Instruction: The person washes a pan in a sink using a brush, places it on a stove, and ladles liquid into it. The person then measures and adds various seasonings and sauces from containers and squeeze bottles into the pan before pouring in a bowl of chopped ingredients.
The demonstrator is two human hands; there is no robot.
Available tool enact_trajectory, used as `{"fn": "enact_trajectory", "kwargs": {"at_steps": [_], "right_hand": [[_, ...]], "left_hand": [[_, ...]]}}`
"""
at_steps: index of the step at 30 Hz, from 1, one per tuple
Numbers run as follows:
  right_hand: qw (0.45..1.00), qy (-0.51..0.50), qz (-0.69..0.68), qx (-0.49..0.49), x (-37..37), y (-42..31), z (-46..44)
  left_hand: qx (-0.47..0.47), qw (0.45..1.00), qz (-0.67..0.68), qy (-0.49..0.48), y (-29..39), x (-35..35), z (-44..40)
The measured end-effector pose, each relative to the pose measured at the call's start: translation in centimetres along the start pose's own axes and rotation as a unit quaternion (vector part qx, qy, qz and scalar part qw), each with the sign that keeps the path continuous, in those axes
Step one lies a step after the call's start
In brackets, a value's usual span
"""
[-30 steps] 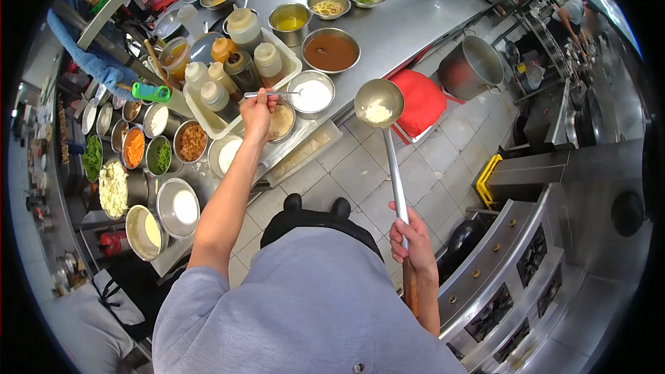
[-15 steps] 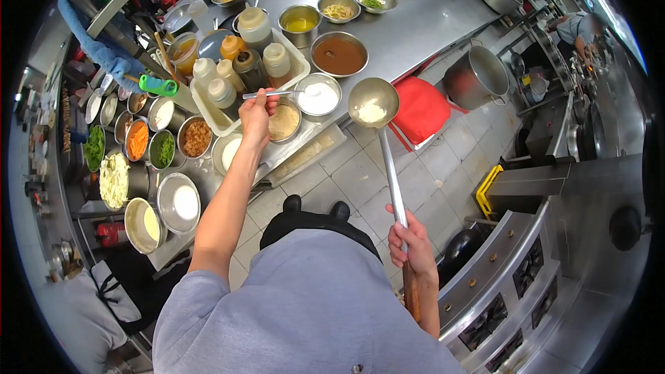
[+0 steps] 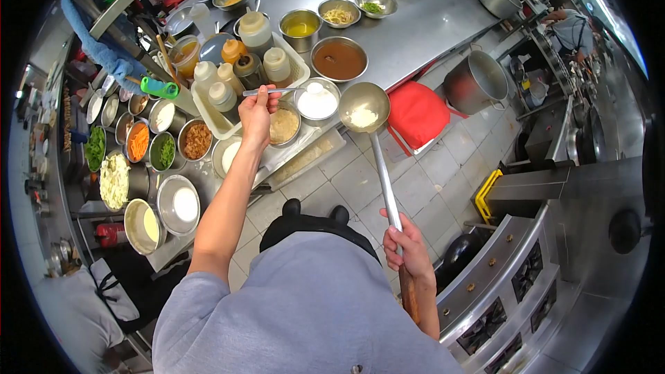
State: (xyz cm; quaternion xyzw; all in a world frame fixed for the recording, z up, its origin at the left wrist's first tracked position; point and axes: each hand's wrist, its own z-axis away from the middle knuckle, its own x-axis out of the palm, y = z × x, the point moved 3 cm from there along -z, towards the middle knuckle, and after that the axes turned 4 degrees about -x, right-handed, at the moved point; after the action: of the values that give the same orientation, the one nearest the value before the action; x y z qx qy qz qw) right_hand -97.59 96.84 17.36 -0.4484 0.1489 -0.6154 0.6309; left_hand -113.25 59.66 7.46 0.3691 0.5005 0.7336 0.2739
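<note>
My left hand [image 3: 258,119] is closed around the handle of a small metal spoon [image 3: 282,90]. The spoon's far end, heaped with white powder, is over a metal bowl of white powder [image 3: 317,105]; whether it touches the powder I cannot tell. Closed round a long handle, my right hand [image 3: 411,244] holds a big metal ladle [image 3: 365,107] with a wooden grip end. Some pale, whitish stuff lies in the ladle's cup, which is beside the powder bowl. Under my left wrist are a bowl of tan powder [image 3: 284,125] and a partly hidden bowl of white stuff [image 3: 230,154].
Squeeze bottles fill a cream basket [image 3: 302,69]. A bowl of brown sauce [image 3: 339,58] stands behind the powder. Metal pots of chopped food [image 3: 196,138] crowd the left. A red-covered seat [image 3: 418,115] and a stockpot [image 3: 476,82] are on the floor. Stove burners [image 3: 485,322] lie right; another person [image 3: 569,33] is beyond.
The ladle's cup has shifted slightly left, closer to the bowl of white powder, and my right hand has moved a little with it. My left hand and the spoon have barely moved.
</note>
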Motion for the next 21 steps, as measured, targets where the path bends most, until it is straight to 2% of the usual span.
{"fn": "enact_trajectory", "kwargs": {"at_steps": [8, 12, 15, 18, 19, 21], "right_hand": [[1.0, -0.004, 0.006, -0.008, -0.1, -0.6, -0.5], [0.999, -0.037, 0.001, 0.009, 0.3, -1.0, -1.5], [0.997, -0.068, -0.012, 0.025, 1.0, -1.5, -2.2], [0.996, -0.083, -0.009, 0.03, 1.6, -1.8, -2.5], [0.996, -0.084, -0.006, 0.029, 1.6, -1.8, -2.6], [0.997, -0.08, 0.005, 0.021, 1.3, -1.6, -2.8]], "left_hand": [[0.007, 1.0, 0.002, -0.004, 0.6, 0.2, -0.1], [0.007, 1.0, 0.001, -0.015, 2.5, 1.7, 1.4], [0.05, 0.998, -0.017, -0.041, 4.0, 3.4, 3.1], [0.187, 0.962, -0.175, -0.1, 5.7, 5.4, 5.6], [0.187, 0.961, -0.176, -0.098, 6.1, 5.8, 6.0], [0.306, 0.907, -0.282, -0.062, 7.1, 6.2, 6.9]]}}
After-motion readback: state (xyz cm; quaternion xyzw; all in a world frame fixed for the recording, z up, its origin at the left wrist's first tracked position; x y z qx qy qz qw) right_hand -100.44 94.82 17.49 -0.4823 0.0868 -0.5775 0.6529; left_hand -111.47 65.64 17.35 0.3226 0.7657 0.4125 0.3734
